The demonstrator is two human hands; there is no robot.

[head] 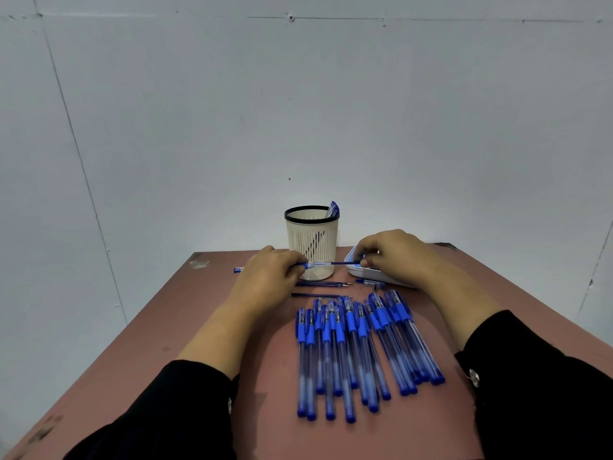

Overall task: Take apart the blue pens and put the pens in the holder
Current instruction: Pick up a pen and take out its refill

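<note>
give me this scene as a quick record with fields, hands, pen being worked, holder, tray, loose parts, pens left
left hand: grips the barrel end of the pen
right hand: fingers pinch the thin refill end
pen in hands: held level in front of the holder, refill partly drawn out
holder: cream mesh cup, upright, one blue piece inside
tray: white, under the right hand
loose refills: lying on the table behind the pile
pen pile: whole blue pens, side by side
table: reddish top

A bare workroom: scuffed reddish table (pixel 132 343) against plain grey panelled wall (pixel 298 111) with seams.
</note>
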